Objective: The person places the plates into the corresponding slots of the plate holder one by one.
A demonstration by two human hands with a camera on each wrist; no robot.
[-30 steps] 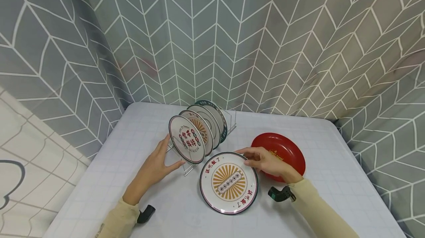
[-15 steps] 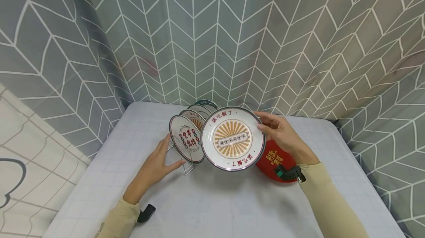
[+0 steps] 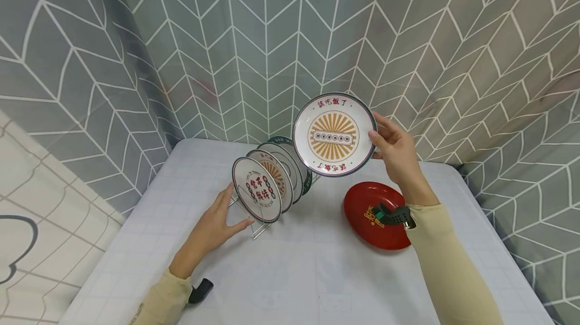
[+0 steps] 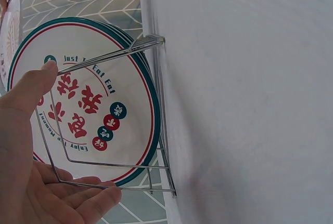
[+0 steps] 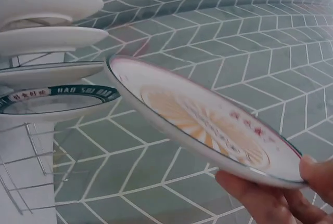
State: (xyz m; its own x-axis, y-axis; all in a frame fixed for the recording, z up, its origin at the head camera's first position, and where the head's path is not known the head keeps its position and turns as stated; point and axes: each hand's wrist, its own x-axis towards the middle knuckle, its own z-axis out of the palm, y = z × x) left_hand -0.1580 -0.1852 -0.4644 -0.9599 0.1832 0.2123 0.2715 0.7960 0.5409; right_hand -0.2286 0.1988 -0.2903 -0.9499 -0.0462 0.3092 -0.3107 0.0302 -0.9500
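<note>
My right hand (image 3: 399,158) pinches a white plate (image 3: 334,134) with a yellow sunburst by its right edge, thumb on the face and fingers behind. It is raised in the air, right of and above a wire plate rack (image 4: 114,56). Several plates stand on edge in the rack; the front one (image 3: 257,190) has red lettering, and the rearmost (image 5: 54,102) has a green rim. My left hand (image 3: 213,226) holds the rack's near end, its thumb at one wire and its fingers at the other, beside the front plate.
A red oval dish (image 3: 376,215) lies on the white-covered table (image 3: 281,279) below my right forearm. Grey chevron-patterned curtains (image 3: 254,53) stand behind the table and along its sides. At the rack's far end, bare wires (image 5: 35,148) show beyond the green-rimmed plate.
My right hand has lifted the sunburst plate off the table, up and away from me, passing in front of the rack and then to its right. The left hand stays at the rack.
</note>
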